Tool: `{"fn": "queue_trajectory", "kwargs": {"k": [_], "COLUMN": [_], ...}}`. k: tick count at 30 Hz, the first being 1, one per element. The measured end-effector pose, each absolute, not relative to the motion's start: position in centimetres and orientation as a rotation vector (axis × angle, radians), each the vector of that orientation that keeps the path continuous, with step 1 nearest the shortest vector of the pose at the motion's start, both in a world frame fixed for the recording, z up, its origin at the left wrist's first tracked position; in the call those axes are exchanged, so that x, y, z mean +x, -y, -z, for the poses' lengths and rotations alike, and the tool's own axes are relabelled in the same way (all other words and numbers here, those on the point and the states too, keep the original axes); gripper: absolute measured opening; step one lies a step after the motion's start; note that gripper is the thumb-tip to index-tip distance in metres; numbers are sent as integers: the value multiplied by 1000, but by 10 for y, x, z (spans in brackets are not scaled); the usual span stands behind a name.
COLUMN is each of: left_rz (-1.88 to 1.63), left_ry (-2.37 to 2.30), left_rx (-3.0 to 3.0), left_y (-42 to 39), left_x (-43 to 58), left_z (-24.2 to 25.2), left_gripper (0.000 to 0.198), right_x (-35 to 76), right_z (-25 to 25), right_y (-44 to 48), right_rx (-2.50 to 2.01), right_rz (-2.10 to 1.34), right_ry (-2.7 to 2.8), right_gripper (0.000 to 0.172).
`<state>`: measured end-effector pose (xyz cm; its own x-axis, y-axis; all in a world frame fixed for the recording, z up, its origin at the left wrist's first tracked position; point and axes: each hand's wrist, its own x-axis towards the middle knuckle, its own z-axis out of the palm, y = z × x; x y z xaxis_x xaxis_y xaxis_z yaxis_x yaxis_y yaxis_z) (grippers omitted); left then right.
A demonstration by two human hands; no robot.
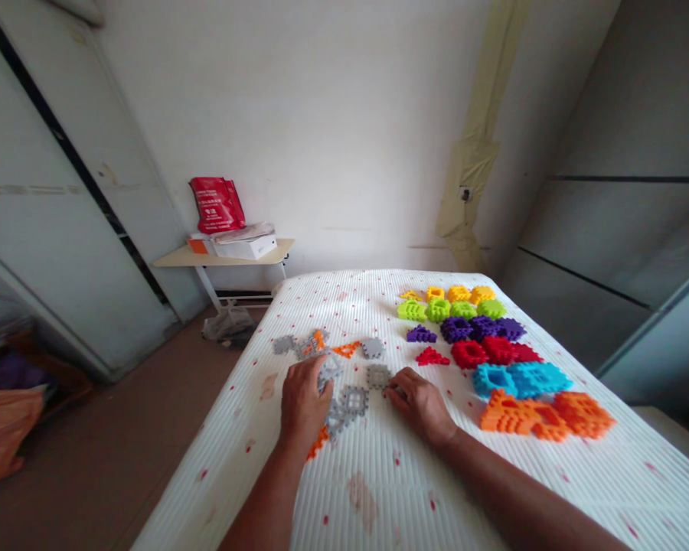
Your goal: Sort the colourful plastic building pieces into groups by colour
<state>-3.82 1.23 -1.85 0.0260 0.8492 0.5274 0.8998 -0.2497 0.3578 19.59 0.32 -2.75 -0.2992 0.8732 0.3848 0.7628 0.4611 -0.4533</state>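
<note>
Both my hands rest on a white mattress [379, 474] among loose grey toothed puzzle tiles [353, 399]. My left hand [302, 398] lies palm down over grey tiles, its fingers touching one at its tips; an orange piece [318, 442] peeks out beside the wrist. My right hand [420, 402] has its fingers curled at a grey tile [378, 376]; whether it grips the tile I cannot tell. More grey tiles [373, 348] and small orange pieces [346, 350] lie just beyond my hands.
Sorted rows of tiles lie to the right: yellow [458, 294], green [448, 310], purple [482, 328], red [494, 352], blue [520, 379], orange [545, 415]. A small table [223, 259] with a red bag [216, 203] and boxes stands by the far wall. Bare floor [120, 428] runs along the left.
</note>
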Motion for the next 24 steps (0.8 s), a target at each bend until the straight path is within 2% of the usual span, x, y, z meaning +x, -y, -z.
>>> {"fn": "queue_trajectory", "kwargs": {"k": [3, 8, 12, 18, 24], "left_rz": [1210, 1301, 1347, 1360, 1328], "left_ry": [1688, 1484, 1377, 1323, 1360], "left_rx": [-2274, -2453, -2574, -2643, -2576], "left_y": [-12, -4, 3, 7, 3], "left_x": [-33, -18, -8, -2, -6], "left_z": [23, 25, 24, 25, 25], "left_gripper": [42, 45, 44, 40, 47], "right_x": [198, 195, 190, 189, 193], "right_z": [29, 29, 30, 29, 25], "right_y": [-5, -4, -4, -4, -6], "right_rx": [-1259, -989, -896, -853, -880], "right_rz": [-245, -180, -167, -214, -181], "right_ry": [2087, 2155, 2207, 2218, 2200], "right_gripper": [12, 42, 53, 51, 45]}}
